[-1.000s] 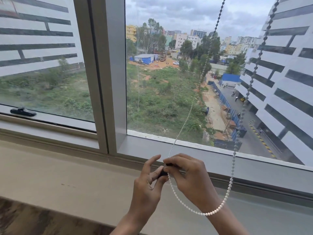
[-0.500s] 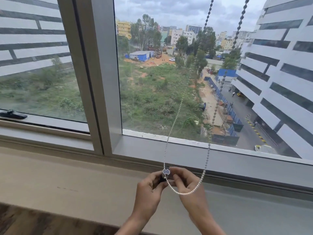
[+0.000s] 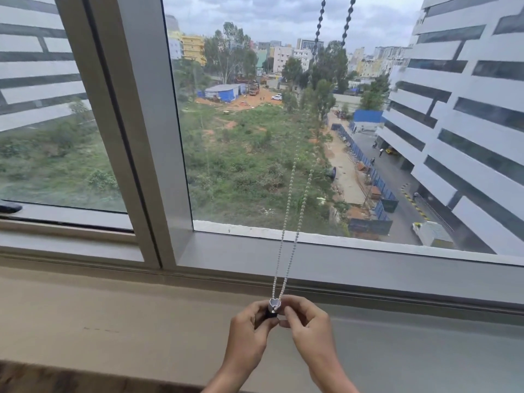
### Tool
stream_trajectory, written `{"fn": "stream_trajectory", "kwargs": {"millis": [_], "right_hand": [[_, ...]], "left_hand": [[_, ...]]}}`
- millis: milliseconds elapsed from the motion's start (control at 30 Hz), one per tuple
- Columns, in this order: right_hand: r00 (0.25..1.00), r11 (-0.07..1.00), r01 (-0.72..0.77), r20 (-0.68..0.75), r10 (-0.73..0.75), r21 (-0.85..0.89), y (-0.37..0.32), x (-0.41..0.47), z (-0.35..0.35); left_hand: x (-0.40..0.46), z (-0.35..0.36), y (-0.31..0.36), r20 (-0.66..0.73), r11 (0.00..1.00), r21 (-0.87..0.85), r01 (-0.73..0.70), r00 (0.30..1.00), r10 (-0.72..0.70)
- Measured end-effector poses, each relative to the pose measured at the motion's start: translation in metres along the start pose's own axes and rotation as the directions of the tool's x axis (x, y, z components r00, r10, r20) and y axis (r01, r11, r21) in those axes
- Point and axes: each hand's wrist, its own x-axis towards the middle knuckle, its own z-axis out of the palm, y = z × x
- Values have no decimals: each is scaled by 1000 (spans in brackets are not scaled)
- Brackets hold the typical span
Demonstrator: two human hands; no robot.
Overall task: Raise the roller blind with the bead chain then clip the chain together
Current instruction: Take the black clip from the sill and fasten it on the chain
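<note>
The bead chain (image 3: pixel 295 205) hangs in two strands from the top of the window and runs down to my hands. Both strands meet close together at a small clip (image 3: pixel 274 305), pale on top and black below. My left hand (image 3: pixel 249 333) pinches the black part of the clip from the left. My right hand (image 3: pixel 306 324) pinches it from the right, fingertips against the clip. No loose loop of chain shows below the clip. The roller blind itself is out of view above.
A grey window frame (image 3: pixel 147 154) with a vertical mullion stands left of the chain. The beige sill (image 3: pixel 127 316) runs under my hands. A black window handle (image 3: pixel 10 207) sits at the far left. A dark wood edge (image 3: pixel 56 378) shows at the bottom left.
The hanging loop of chain below my hands has been drawn in. The two strands, wide apart a second ago, now run close together into the clip held between both hands.
</note>
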Motion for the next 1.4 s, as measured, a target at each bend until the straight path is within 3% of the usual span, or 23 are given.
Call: {"fn": "stream_trajectory", "kwargs": {"millis": [900, 1400], "right_hand": [[1000, 996, -15, -25, 13, -86, 15, 15, -3], [999, 992, 9, -40, -14, -128, 15, 18, -19]], "left_hand": [[20, 6, -3, 12, 1000, 23, 8, 1000, -8], [8, 14, 5, -18, 989, 150, -15, 1000, 18]]}}
